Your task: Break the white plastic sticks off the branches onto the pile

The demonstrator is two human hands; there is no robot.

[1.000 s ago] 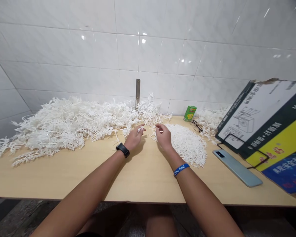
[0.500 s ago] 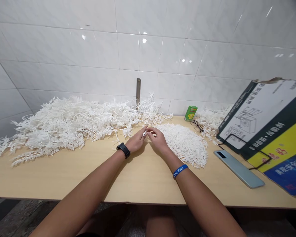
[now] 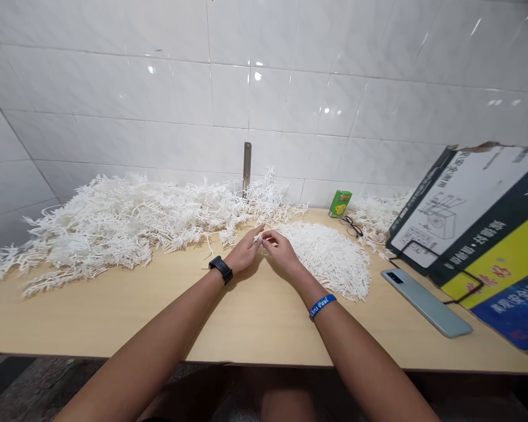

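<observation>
Ahead of me a glossy tiled wall (image 3: 171,88) fills the view, and the pale wooden bench (image 3: 255,328) runs right across below it. At the right end leans a big printed carton (image 3: 479,234), green, white, yellow and blue, a black wire frame (image 3: 460,266) standing against its lower part. Along the back and left of the bench sprawls a tangled heap (image 3: 127,214) of white, branching strands. A flatter mound (image 3: 330,255) of short white bits spreads just beside the right hand (image 3: 282,251), and a lesser tangle (image 3: 376,214) sits against the wall near the carton.

The left hand (image 3: 243,251) meets the right one near the middle of the bench, between heap and mound. Its grip is closed on a small white piece, thumb and fingers together; the right grip has its fingertips drawn in at that same piece (whether they pinch it or merely touch, I can't tell from here).

A pale blue phone (image 3: 429,303) lies before the wire frame. A metal strip (image 3: 247,167) stands upright behind the heap. Then come a little green box (image 3: 340,204), dark-rimmed glasses (image 3: 351,226) beside it, a black watch (image 3: 220,269) on the left wrist, a blue wristband (image 3: 322,306) on the right, and, tiniest, the white piece (image 3: 256,239) itself, held at the fingertips.
</observation>
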